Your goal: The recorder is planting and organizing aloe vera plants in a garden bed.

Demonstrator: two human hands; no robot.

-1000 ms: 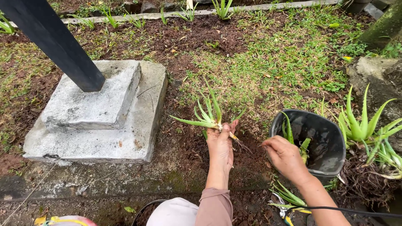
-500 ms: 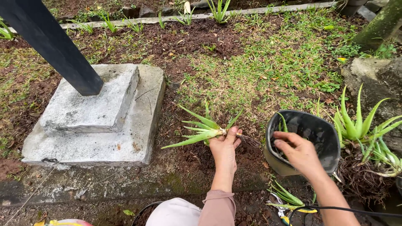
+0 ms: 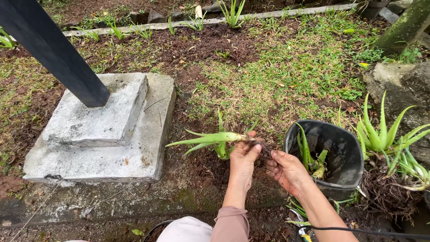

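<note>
a garden — bare soil point(image 3: 210, 45), grass point(image 3: 291, 76), aloe plants point(image 3: 380, 134).

A big grey stone block point(image 3: 103, 134) holds a dark post point(image 3: 53, 49). Grass point(image 3: 286, 71) and brown dirt point(image 3: 210, 45) lie behind it.

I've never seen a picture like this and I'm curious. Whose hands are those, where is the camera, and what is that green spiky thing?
The camera sits on a person's head and looks down, so you see their own two bare hands. The left hand holds a small aloe plant sideways by its base. The right hand touches its dark, soily roots. Beside it stands a black pot with more little aloes inside. Below is garden soil and grass. On the left is a grey concrete block holding a dark post.
</note>
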